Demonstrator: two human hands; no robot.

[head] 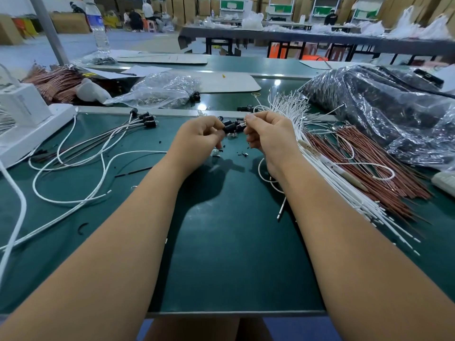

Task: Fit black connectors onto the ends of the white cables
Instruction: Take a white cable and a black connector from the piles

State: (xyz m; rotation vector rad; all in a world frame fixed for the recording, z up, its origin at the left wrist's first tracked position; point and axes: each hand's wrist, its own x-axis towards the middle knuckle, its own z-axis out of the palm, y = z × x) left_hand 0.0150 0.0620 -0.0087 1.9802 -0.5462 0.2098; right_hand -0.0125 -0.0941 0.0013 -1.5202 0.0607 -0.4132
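Black connector [230, 126] sits pinched between left hand [199, 139] and right hand [268, 136].

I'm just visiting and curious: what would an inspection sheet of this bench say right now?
Surface: green mat, bare in the middle, small black bits near the hands.
Job's things: black connector held between both hands; finished cables with connectors lie at the left; white cable bundle at the right.
Clutter: clear plastic bag, big bag of black parts, copper-coloured wires, water bottle.
Hands: left hand and right hand both pinch at the connector.
Cables: loose white loops at the left.
Surroundings: more tables, cardboard boxes, people at the back.
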